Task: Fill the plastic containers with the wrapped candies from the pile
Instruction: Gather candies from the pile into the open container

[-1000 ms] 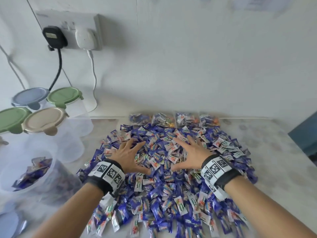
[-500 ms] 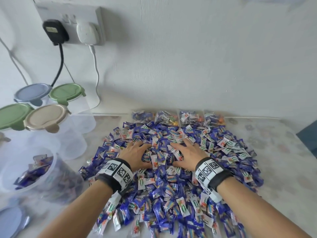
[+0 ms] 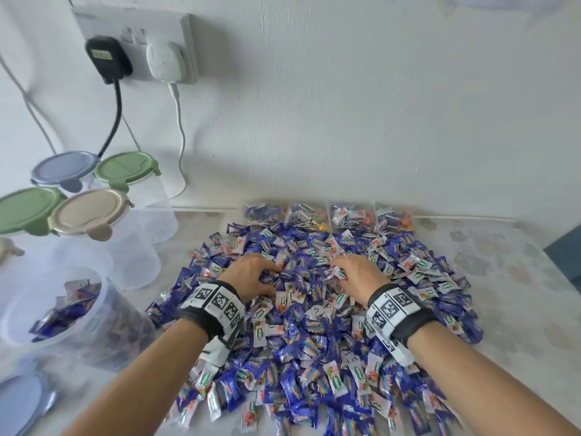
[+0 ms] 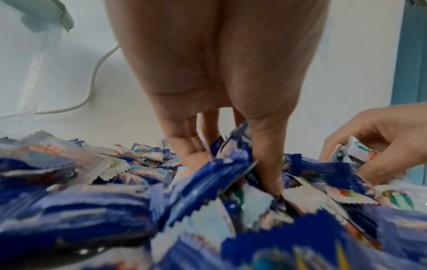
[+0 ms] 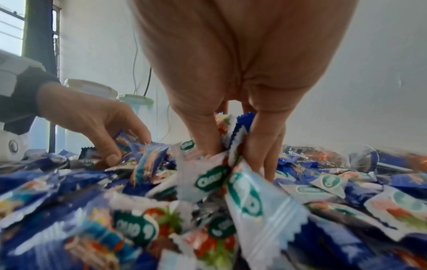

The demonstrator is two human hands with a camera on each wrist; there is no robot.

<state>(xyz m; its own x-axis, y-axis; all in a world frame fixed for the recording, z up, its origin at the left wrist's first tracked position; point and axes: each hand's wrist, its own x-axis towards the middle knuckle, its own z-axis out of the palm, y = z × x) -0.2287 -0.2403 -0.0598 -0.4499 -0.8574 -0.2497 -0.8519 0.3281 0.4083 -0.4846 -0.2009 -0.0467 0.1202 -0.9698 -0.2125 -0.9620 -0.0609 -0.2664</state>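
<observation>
In the middle of the candy pile (image 3: 314, 335), the left hand (image 3: 251, 275) and the right hand (image 3: 358, 273) sit side by side, each with fingers curled down into the wrappers and closed on a bunch of wrapped candies (image 5: 226, 164). The left wrist view shows blue wrappers squeezed between thumb and fingers; the right wrist view shows white ones bunched the same way.

The likely trouble is spillage: the wrappers look slick and loosely bunched, so pieces may slip from an overfull fist on the way to the open container (image 3: 59, 313), which stands well off to the left on the tabletop (image 3: 518, 294) and is only partly filled. A careless swing could also knock the lidded containers (image 3: 91, 215) stacked behind it, or drag candies off the near edge.

On the white wrappers, a green oval reads "Cloud 9". The wristbands (image 3: 217, 305) carry black-and-white square marker codes. Writing on the blue wrappers is too blurred to read.
</observation>
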